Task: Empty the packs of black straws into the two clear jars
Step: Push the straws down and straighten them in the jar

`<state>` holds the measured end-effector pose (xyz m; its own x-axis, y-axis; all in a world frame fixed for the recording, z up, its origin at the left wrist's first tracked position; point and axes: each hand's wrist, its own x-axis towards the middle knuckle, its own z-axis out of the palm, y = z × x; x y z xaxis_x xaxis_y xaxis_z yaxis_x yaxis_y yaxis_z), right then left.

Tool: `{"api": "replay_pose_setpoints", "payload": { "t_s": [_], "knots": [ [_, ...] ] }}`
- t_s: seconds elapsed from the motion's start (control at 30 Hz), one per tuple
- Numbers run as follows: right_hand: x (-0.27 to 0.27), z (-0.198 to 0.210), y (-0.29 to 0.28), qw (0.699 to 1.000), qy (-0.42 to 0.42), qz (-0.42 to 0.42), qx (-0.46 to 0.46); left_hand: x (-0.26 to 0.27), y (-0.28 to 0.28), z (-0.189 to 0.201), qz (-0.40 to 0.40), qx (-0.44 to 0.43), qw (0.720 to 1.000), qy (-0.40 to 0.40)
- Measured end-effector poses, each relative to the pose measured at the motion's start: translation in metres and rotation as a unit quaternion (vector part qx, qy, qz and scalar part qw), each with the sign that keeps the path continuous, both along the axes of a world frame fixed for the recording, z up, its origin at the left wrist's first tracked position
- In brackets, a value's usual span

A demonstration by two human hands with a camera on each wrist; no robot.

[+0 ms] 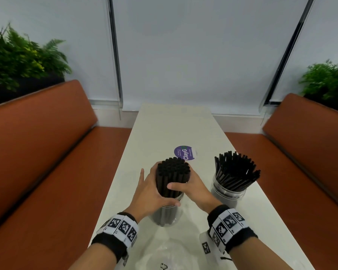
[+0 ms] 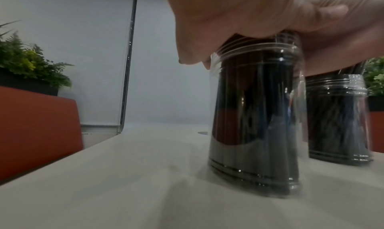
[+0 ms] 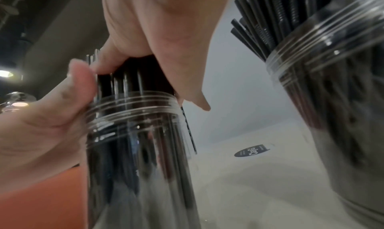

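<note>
Two clear jars stand on the white table (image 1: 164, 129). The near jar (image 1: 167, 215) holds a tight upright bundle of black straws (image 1: 173, 172). My left hand (image 1: 152, 190) wraps round this bundle from the left, just above the jar's rim. From the right, my right hand (image 1: 189, 190) grips the same bundle, its thumb across the front. The left wrist view shows this jar (image 2: 255, 125) dark with straws; the right wrist view shows its threaded rim (image 3: 133, 106). The other jar (image 1: 227, 193) stands to the right, with its straws (image 1: 236, 168) splayed out.
An empty clear plastic pack (image 1: 164, 254) lies near the table's front edge, and a white tagged slip (image 1: 206, 248) lies under my right wrist. A round purple sticker (image 1: 185, 153) sits behind the jars. Orange benches (image 1: 37, 152) flank the table, with plants (image 1: 18, 59) behind.
</note>
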<state>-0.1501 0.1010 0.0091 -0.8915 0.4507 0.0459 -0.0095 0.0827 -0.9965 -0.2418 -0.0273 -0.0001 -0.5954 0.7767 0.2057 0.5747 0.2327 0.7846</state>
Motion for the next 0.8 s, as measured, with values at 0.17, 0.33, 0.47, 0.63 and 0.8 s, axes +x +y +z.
{"api": "replay_pose_setpoints", "payload": {
  "t_s": [0.17, 0.33, 0.47, 0.63, 0.8],
  "knots": [
    [0.008, -0.001, 0.005, 1.000, -0.012, 0.020, 0.013, -0.015, -0.007, -0.002, -0.014, -0.010, 0.998, -0.068],
    [-0.002, 0.008, -0.007, 0.999, 0.014, 0.029, 0.027, -0.014, 0.006, 0.012, -0.050, -0.004, 0.998, -0.047],
    [-0.006, 0.013, -0.009, 0.998, 0.044, 0.002, 0.036, -0.012, 0.010, 0.016, -0.019, 0.044, 0.997, -0.056],
    [0.000, -0.003, -0.004, 1.000, 0.013, 0.011, 0.011, -0.002, 0.007, 0.015, -0.032, -0.014, 0.999, 0.003],
    [0.001, -0.011, -0.003, 1.000, -0.006, 0.012, 0.007, -0.004, 0.006, 0.014, -0.053, -0.037, 0.998, 0.020]
  ]
}}
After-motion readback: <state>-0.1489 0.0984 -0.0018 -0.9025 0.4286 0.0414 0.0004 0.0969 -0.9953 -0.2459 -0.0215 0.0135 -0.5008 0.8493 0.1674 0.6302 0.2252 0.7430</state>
